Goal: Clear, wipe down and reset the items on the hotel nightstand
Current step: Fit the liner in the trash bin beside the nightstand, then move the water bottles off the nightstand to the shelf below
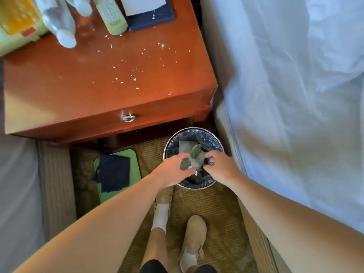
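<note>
1. Fingers (186,155) of the left hand (171,170) are curled round a crumpled wrapper bundle (195,157), which is pale with a green patch.
2. The right hand (221,166) has its fingers curled at the bundle's opposite edge. They appear to pinch it, though blur hides the contact.
3. The bundle is held directly above the waste bin (197,187), which stands on the carpet between the nightstand front and the bed (295,95).
4. The tabletop (69,81) carries scattered white crumbs (126,79).
5. At its far edge are two clear bottles (59,22), a remote (112,16), a dark notepad holder (155,19) and a yellow box (17,24).
6. A green tray (132,160) with a dark cloth (114,172) on it lies on the floor, left of the bin.
</note>
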A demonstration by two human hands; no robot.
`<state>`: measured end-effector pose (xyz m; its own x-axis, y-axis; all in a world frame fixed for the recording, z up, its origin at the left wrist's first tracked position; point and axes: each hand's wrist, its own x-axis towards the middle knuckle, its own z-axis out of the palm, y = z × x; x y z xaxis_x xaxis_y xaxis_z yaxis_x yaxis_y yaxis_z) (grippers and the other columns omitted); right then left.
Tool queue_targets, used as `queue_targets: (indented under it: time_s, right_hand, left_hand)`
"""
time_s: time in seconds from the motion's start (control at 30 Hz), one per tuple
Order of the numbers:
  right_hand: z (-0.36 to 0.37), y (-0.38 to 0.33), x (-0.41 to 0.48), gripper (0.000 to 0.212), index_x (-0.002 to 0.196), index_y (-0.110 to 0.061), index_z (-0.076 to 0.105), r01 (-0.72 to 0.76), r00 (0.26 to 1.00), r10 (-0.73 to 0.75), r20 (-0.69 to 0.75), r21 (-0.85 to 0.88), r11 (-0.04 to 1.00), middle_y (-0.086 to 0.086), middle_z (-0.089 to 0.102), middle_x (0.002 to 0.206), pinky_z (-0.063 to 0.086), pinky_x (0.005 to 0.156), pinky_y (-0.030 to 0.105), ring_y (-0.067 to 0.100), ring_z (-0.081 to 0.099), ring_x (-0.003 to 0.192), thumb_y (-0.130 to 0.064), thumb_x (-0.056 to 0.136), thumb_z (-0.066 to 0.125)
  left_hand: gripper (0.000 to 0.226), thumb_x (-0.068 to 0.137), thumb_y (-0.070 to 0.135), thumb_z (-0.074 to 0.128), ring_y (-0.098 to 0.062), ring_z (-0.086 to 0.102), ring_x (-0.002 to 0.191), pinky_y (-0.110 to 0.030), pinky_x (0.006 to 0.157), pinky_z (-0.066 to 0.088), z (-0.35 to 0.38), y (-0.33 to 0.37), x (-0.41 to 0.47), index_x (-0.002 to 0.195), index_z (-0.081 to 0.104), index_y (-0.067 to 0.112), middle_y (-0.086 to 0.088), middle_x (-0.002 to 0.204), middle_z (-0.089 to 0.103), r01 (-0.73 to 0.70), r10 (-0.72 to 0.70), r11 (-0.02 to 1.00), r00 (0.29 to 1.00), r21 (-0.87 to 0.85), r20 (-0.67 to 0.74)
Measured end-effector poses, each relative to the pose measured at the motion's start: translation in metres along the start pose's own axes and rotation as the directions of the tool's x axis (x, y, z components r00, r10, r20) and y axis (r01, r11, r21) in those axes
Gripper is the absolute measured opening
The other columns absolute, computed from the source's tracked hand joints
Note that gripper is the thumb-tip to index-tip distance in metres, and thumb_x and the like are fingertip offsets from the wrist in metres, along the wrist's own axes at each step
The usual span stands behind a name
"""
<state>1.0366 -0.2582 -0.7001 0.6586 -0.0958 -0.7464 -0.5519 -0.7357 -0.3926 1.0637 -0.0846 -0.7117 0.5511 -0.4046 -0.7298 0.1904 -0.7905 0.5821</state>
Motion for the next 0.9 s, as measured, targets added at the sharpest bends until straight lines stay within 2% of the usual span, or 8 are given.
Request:
queue_targets:
  time_s: [0.07,0.2,0.33,0.43,0.6,0.7,0.8,0.9]
  right_hand:
    - [-0.012,-0.012,0.001,0.038,0.133,-0.023,0.052,0.022,1.000,-0.022,-0.017,-0.011,1.000,0.003,0.060,0.129,0.044,0.083,0.025,0.020,0.060,0.109,-0.020,0.095,0.054]
    - [-0.050,-0.056,-0.001,0.029,0.124,-0.024,0.057,0.104,0.990,-0.105,-0.097,-0.016,0.994,0.000,0.062,0.126,0.049,0.089,0.032,0.022,0.061,0.109,-0.019,0.096,0.051]
    - [-0.090,-0.118,-0.002,0.026,0.114,-0.023,0.063,0.198,0.958,-0.206,-0.198,-0.063,0.978,0.000,0.065,0.115,0.049,0.092,0.034,0.023,0.061,0.104,-0.016,0.095,0.048]
    - [-0.114,-0.164,0.002,0.025,0.108,-0.027,0.065,0.234,0.938,-0.247,-0.242,-0.081,0.969,-0.003,0.067,0.109,0.049,0.094,0.037,0.022,0.061,0.106,-0.015,0.093,0.048]
    - [-0.136,-0.237,0.019,0.023,0.114,-0.022,0.065,0.309,0.907,-0.323,-0.270,-0.094,0.946,0.000,0.065,0.119,0.049,0.093,0.032,0.022,0.061,0.109,-0.016,0.097,0.050]
    - [-0.140,-0.282,0.038,0.022,0.112,-0.023,0.064,0.335,0.902,-0.343,-0.263,-0.075,0.939,0.000,0.066,0.114,0.051,0.094,0.037,0.022,0.062,0.106,-0.016,0.097,0.050]
    - [-0.137,-0.329,0.057,0.024,0.111,-0.022,0.066,0.362,0.902,-0.365,-0.231,-0.056,0.930,0.003,0.066,0.117,0.052,0.090,0.041,0.025,0.062,0.104,-0.016,0.096,0.048]
    - [-0.127,-0.368,0.073,0.026,0.119,-0.016,0.064,0.393,0.898,-0.390,-0.205,-0.026,0.919,0.003,0.063,0.121,0.052,0.079,0.030,0.022,0.063,0.095,-0.016,0.098,0.048]
  left_hand:
    - [0.062,0.095,0.040,0.058,-0.019,0.040,0.137,-0.029,0.105,0.035,-0.017,0.007,-0.004,0.149,0.034,0.022,0.000,0.151,0.042,-0.041,0.042,0.998,0.999,0.040,-0.018]
    - [0.049,0.097,0.035,0.057,-0.013,0.046,0.131,-0.032,0.107,0.039,-0.068,0.023,-0.018,0.143,0.042,0.023,0.005,0.143,0.050,-0.090,0.092,0.996,0.989,0.026,-0.112]
    - [0.028,0.097,0.030,0.056,-0.006,0.058,0.110,-0.027,0.099,0.045,-0.131,0.036,-0.034,0.125,0.055,0.026,0.010,0.117,0.063,-0.139,0.125,0.990,0.956,-0.032,-0.267]
    - [0.016,0.096,0.030,0.056,-0.004,0.060,0.096,-0.025,0.086,0.046,-0.175,0.040,-0.043,0.112,0.060,0.030,0.016,0.099,0.064,-0.154,0.121,0.986,0.913,-0.055,-0.389]
    - [0.010,0.095,0.031,0.058,-0.007,0.064,0.089,-0.023,0.071,0.050,-0.247,0.035,-0.045,0.104,0.062,0.030,0.012,0.095,0.066,-0.191,0.083,0.972,0.822,-0.134,-0.563]
    - [0.008,0.094,0.028,0.059,-0.008,0.064,0.085,-0.022,0.064,0.044,-0.287,0.028,-0.043,0.101,0.063,0.029,0.011,0.090,0.067,-0.212,0.040,0.961,0.742,-0.177,-0.669]
    - [0.010,0.094,0.026,0.058,-0.005,0.060,0.084,-0.023,0.065,0.044,-0.326,0.016,-0.038,0.103,0.056,0.031,0.015,0.091,0.062,-0.209,-0.009,0.961,0.637,-0.183,-0.771]
    - [0.023,0.094,0.030,0.058,-0.004,0.057,0.086,-0.027,0.070,0.047,-0.356,-0.001,-0.031,0.114,0.048,0.026,0.004,0.109,0.058,-0.182,-0.093,0.954,0.579,-0.239,-0.810]
